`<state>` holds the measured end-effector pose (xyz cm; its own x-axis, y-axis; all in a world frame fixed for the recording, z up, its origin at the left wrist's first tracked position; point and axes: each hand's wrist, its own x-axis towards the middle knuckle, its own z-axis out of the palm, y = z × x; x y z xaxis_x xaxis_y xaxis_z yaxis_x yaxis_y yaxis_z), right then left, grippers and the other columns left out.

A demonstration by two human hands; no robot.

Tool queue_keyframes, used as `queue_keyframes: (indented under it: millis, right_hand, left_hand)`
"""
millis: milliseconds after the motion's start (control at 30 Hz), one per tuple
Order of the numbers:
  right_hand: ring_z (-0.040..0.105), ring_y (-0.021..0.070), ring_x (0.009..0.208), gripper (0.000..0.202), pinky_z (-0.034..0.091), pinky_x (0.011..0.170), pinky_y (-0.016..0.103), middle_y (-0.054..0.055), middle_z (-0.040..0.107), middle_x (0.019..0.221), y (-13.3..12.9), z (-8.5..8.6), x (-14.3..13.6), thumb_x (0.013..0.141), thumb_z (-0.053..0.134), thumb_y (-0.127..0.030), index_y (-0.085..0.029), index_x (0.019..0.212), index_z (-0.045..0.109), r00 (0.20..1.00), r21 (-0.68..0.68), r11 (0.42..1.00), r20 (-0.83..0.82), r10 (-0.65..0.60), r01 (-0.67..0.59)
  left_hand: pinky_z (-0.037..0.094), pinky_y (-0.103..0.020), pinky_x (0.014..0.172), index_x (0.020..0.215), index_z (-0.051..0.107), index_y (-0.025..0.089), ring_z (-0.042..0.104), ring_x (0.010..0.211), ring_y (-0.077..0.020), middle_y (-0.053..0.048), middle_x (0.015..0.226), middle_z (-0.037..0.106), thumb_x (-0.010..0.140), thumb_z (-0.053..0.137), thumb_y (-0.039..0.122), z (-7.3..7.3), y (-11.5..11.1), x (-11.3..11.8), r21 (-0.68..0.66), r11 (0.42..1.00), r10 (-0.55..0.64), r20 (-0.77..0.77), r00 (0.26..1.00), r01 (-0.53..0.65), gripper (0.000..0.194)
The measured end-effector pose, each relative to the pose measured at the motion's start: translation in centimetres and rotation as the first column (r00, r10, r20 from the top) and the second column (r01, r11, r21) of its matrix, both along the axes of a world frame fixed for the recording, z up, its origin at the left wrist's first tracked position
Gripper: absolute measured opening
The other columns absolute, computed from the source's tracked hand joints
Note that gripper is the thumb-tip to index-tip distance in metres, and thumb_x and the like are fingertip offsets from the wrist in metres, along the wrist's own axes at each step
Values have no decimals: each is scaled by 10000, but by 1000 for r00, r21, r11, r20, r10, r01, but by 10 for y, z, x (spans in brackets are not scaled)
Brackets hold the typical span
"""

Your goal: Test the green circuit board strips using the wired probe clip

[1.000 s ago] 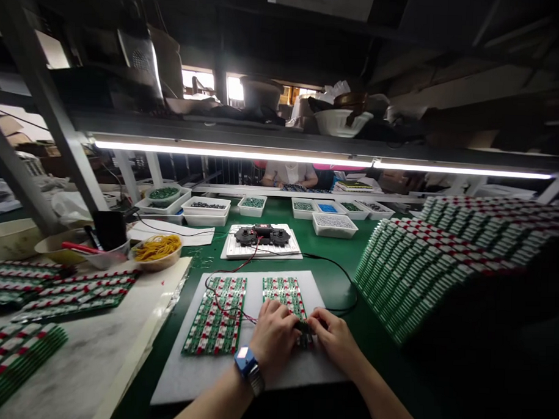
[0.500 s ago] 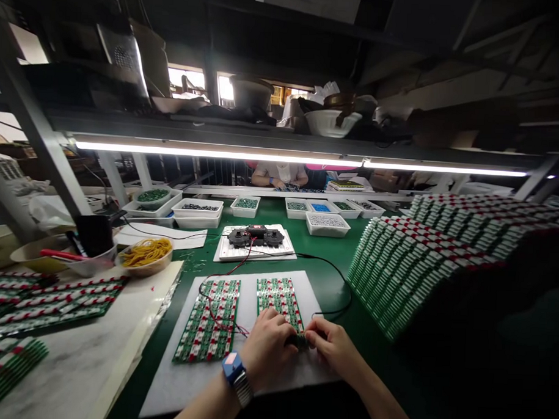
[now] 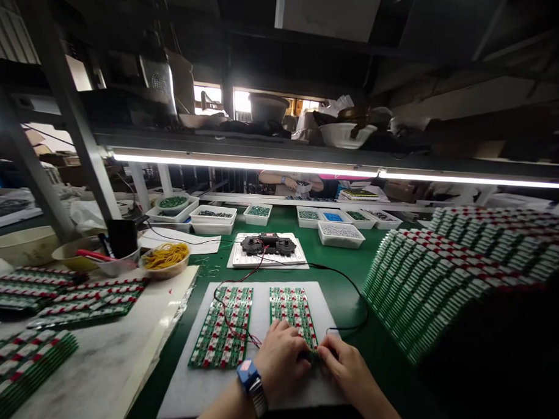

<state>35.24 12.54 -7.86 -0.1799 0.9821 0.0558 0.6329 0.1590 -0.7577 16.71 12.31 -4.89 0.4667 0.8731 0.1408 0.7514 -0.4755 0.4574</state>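
My left hand (image 3: 281, 359), with a blue-faced watch (image 3: 248, 374) on its wrist, lies over the near end of the right-hand circuit board panel (image 3: 291, 304). Its fingers curl down, and the fingertips are hidden. Thin red and black wires (image 3: 255, 341) run in under this hand. My right hand (image 3: 345, 366) is closed in a pinch at the panel's near right corner. A black cable (image 3: 346, 328) loops down to its fingers, where the tip is too small to see. Another panel (image 3: 224, 327) lies to the left on the same white board (image 3: 258, 380).
A black device (image 3: 268, 244) sits on a white tray behind the panels. Tall stacks of panels (image 3: 409, 287) stand at right; more panels (image 3: 93, 301) lie at left. Bins of parts (image 3: 340, 234) line the back, near a bowl of yellow rubber bands (image 3: 165, 257). A co-worker sits opposite.
The whole view has shifted, so everything appears further right and slightly lower. Both hands stay at the near end of the right-hand panel. The co-worker opposite now holds a small container.
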Motion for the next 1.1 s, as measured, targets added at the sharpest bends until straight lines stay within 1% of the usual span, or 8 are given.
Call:
queue_keyframes:
  millis: [133,367,467,567,700,833,1000,1100]
  right_hand:
    - [543,160,587,281,352,555,236,-20,578,599,1,-5,-1,832,414,-428,-220,671,512,998,45,999,51,-25,22]
    - [528,148,531,296,351,508,222,-33,547,596,0,-8,0,867,386,-444,-225,700,495,1000,14,1000,25,-13,13]
    - [520,148,515,324,349,504,226,-32,538,585,-1,-10,-1,880,376,-464,-224,700,500,999,30,999,35,-34,33]
    - [529,155,526,357,348,514,235,-20,563,590,-1,-10,-2,886,369,-486,-222,694,514,997,52,997,55,-59,57]
    - [575,174,590,327,363,549,236,-7,627,640,-1,-7,-7,848,437,-497,-225,704,548,992,60,994,88,-92,87]
    - [600,180,608,263,360,549,233,-17,658,669,-1,-5,-11,823,486,-468,-240,704,541,982,48,991,137,-129,124]
    - [605,190,615,336,373,560,243,-11,644,672,-6,-12,-11,865,440,-530,-245,708,522,983,138,983,122,-140,123]
    - [606,195,614,398,386,566,248,-9,635,669,-8,-18,-10,882,409,-589,-246,714,522,985,185,975,95,-143,123]
  left_hand:
    - [393,-345,905,835,718,238,514,927,-217,-18,840,658,765,634,256,-1,-1,0,-7,1000,13,14,1000,-13,111]
    - [405,-346,881,827,708,227,522,926,-224,-24,846,664,745,657,261,-1,-1,2,-10,999,41,19,999,-40,103]
    - [407,-345,880,820,702,224,521,928,-225,-23,851,664,746,659,261,1,-2,2,-11,999,47,19,999,-47,93]
    - [409,-337,876,813,690,220,518,928,-220,-20,851,658,749,653,255,1,-3,1,-12,999,51,27,998,-50,82]
    - [405,-351,888,880,673,231,510,934,-220,-14,879,649,743,642,250,-1,-2,1,-13,999,35,28,999,-35,142]
    - [393,-364,910,821,679,226,502,940,-219,-19,862,634,767,619,265,-2,-1,2,-11,1000,13,1,1000,-13,90]
    - [395,-382,923,880,692,246,496,945,-225,-24,873,616,768,619,272,-2,-3,2,-5,1000,14,-11,1000,-14,136]
    - [407,-398,924,933,693,252,501,964,-236,-37,959,598,749,646,298,-3,-4,2,13,1000,17,-8,1000,-17,195]
